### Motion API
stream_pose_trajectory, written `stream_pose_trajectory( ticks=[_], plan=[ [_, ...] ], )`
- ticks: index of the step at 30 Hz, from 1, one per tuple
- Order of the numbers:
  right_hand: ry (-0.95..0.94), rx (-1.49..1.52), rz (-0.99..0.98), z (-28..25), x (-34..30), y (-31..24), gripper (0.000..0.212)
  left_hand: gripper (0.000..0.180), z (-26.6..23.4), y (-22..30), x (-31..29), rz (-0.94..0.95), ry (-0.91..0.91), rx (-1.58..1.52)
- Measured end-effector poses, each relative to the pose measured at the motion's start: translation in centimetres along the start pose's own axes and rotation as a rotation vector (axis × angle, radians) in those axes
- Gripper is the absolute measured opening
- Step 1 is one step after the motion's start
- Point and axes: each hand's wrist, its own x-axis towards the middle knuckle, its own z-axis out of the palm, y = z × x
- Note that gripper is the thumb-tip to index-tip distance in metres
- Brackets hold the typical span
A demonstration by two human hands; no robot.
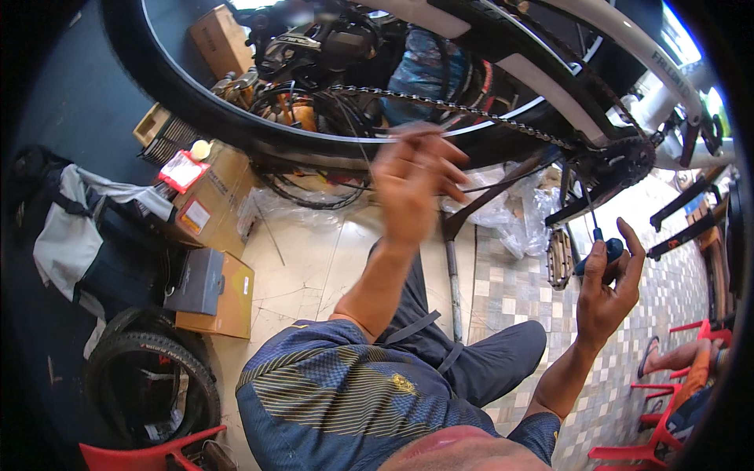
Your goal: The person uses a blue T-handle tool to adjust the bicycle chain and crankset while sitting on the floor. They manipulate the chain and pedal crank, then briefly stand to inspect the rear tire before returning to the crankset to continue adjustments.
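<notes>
A bicycle with a black and white frame is held up in front of me. Its chain runs from the rear derailleur to the chainring. Just below the chain and wheel, my left hand is blurred by motion, its fingers apart with nothing visible in them. My right hand is closed on a blue-handled screwdriver, index finger raised. The screwdriver's thin shaft points up toward the crank area; I cannot tell whether its tip touches anything. Beside it hangs a pedal.
Cardboard boxes and a grey box stand at the left, above loose tyres. Clear plastic wrapping lies under the bicycle by a stand leg. Red chairs and another person's leg are at the right.
</notes>
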Motion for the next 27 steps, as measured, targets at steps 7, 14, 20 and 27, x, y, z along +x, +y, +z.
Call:
stream_pose_trajectory(
  ticks=[7, 14, 20, 27],
  plan=[
    [-0.019, 0.024, -0.033, 1.0, 0.5, -0.1, 0.028, 0.024, -2.8, 5.9, 4.5, 0.144, 0.131, -0.096],
    [-0.009, 0.01, -0.101, 1.2, 0.8, 0.1, 0.026, 0.016, -3.6, 4.7, 3.9, 0.141, 0.183, -0.099],
    [0.008, 0.038, -0.096, 1.1, 0.7, 0.1, 0.026, 0.021, -3.9, 4.7, 3.4, 0.137, 0.173, -0.114],
    [-0.008, 0.042, -0.051, 0.8, 0.5, 0.1, 0.031, 0.032, 0.0, 0.1, -1.2, -0.199, -0.154, 0.023]
  ],
)
